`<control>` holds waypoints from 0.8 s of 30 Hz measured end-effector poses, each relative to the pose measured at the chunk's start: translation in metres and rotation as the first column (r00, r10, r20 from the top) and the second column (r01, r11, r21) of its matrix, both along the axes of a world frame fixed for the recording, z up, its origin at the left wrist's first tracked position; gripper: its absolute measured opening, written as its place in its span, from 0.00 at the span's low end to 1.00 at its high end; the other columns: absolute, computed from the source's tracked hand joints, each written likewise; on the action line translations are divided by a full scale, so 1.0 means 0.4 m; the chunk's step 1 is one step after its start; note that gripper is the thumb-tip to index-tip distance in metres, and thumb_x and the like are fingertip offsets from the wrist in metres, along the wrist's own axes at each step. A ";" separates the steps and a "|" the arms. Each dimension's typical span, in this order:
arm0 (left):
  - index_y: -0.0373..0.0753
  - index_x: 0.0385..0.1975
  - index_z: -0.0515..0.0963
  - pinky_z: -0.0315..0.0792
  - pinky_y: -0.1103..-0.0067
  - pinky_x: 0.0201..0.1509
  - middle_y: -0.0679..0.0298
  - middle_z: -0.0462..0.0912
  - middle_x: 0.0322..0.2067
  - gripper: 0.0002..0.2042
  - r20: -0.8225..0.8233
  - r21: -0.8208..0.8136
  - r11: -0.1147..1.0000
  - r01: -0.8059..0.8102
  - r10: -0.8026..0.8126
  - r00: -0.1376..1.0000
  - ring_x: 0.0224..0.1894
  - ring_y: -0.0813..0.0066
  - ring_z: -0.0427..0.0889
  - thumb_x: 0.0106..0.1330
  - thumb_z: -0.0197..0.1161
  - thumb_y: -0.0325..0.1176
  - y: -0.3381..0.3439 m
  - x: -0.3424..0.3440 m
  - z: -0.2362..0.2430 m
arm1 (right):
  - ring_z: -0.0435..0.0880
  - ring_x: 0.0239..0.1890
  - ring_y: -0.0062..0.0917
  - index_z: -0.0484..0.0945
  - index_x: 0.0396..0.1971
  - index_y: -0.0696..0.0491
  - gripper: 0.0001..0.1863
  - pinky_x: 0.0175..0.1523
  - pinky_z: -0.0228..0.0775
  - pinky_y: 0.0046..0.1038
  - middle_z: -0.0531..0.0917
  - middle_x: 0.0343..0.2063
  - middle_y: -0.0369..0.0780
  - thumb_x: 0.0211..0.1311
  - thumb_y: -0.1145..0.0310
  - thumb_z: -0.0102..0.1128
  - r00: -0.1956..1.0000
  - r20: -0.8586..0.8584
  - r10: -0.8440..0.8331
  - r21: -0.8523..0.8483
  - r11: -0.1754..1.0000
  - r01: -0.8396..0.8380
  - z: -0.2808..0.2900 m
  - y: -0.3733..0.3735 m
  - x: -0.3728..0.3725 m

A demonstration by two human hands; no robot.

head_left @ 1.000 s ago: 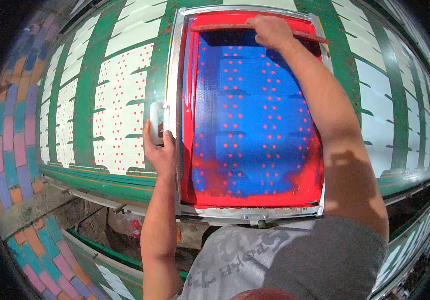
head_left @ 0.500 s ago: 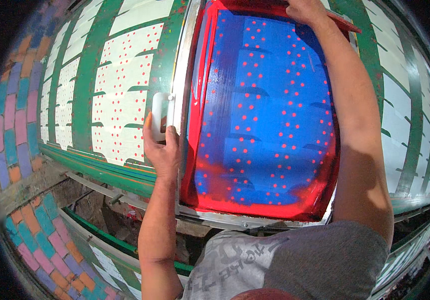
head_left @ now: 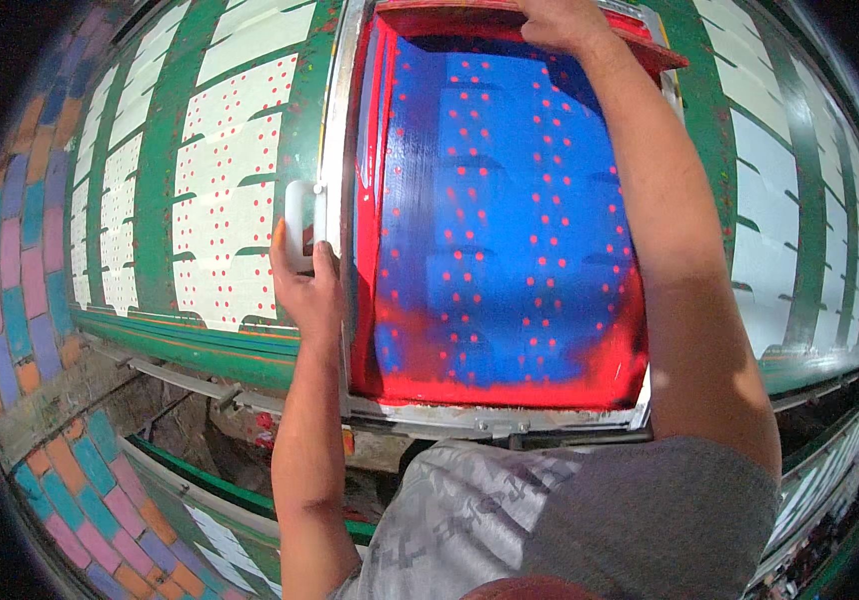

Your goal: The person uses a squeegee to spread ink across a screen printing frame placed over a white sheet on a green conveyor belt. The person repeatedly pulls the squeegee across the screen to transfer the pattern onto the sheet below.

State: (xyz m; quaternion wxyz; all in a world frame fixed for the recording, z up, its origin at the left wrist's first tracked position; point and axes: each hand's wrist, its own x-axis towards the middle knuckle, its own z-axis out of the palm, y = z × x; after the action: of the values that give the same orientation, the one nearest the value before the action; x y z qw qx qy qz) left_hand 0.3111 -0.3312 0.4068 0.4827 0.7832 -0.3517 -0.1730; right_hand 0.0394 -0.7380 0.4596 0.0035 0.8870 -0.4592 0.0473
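Observation:
A screen-printing frame [head_left: 334, 130] with pale metal edges lies in front of me. Its blue mesh [head_left: 505, 235] is dotted with red spots, and wet red ink [head_left: 480, 392] pools along the near edge and up the left side. My left hand [head_left: 307, 295] is closed around the lower part of a white handle [head_left: 294, 200] on the frame's left side. At the far end, my right hand [head_left: 570, 27] grips a long red-coated squeegee [head_left: 665, 56]; the fingers are partly hidden at the picture's top. The squeegee spans the frame's width.
On the green table [head_left: 160, 150], white sheets [head_left: 225, 200] to the left bear red dots; white sheets [head_left: 765, 215] to the right show none. A metal rail [head_left: 185, 378] runs along the table's near side. Coloured paving bricks [head_left: 20, 240] cover the floor at left.
The frame's near edge now sits farther from me and slightly left, with my left hand still on the handle. My right hand and the squeegee have shifted a little left.

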 end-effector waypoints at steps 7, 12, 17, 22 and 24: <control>0.29 0.71 0.70 0.83 0.71 0.52 0.50 0.85 0.50 0.29 0.016 -0.067 0.997 0.048 -0.048 0.999 0.45 0.66 0.87 0.69 0.67 0.24 0.003 0.027 -0.038 | 0.92 0.47 0.48 0.89 0.53 0.41 0.23 0.51 0.84 0.54 0.92 0.41 0.48 0.56 0.69 0.62 0.992 -0.093 0.081 0.122 0.990 -0.069 0.030 0.273 -0.035; 0.28 0.71 0.70 0.80 0.63 0.61 0.45 0.86 0.52 0.31 0.064 -0.106 0.991 0.087 -0.081 0.995 0.50 0.51 0.88 0.67 0.66 0.27 -0.005 0.048 -0.058 | 0.93 0.46 0.48 0.91 0.45 0.43 0.16 0.51 0.85 0.53 0.92 0.40 0.47 0.56 0.67 0.66 0.993 -0.050 0.107 0.203 0.975 -0.095 0.068 0.546 -0.065; 0.29 0.70 0.71 0.78 0.62 0.64 0.43 0.86 0.55 0.30 0.139 -0.155 0.978 0.137 -0.115 0.984 0.56 0.49 0.88 0.67 0.64 0.29 0.005 0.046 -0.055 | 0.93 0.45 0.48 0.91 0.42 0.45 0.15 0.50 0.85 0.53 0.92 0.39 0.47 0.54 0.68 0.66 0.989 -0.084 0.124 0.209 0.972 -0.104 0.093 0.811 -0.080; 0.31 0.70 0.72 0.77 0.57 0.66 0.40 0.85 0.58 0.31 0.246 -0.089 0.991 0.096 -0.072 0.967 0.59 0.40 0.86 0.65 0.64 0.29 0.003 0.044 -0.051 | 0.93 0.43 0.46 0.91 0.40 0.46 0.14 0.48 0.86 0.50 0.92 0.39 0.46 0.53 0.70 0.66 0.995 -0.072 0.073 0.240 0.969 -0.054 0.102 1.042 -0.095; 0.31 0.70 0.72 0.76 0.56 0.66 0.40 0.85 0.59 0.31 0.251 -0.061 0.995 0.084 -0.066 0.966 0.60 0.38 0.85 0.64 0.64 0.29 -0.001 0.043 -0.049 | 0.93 0.43 0.46 0.91 0.40 0.47 0.14 0.47 0.86 0.50 0.92 0.37 0.46 0.52 0.71 0.66 0.998 -0.033 0.062 0.237 0.970 -0.052 0.111 1.125 -0.099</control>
State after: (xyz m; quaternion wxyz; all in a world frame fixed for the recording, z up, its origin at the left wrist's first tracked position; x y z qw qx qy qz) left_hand 0.3285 -0.3315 0.3874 0.4554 0.7672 -0.4447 -0.0791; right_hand -0.0003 -0.2879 0.5041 -0.0941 0.8947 -0.4358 -0.0255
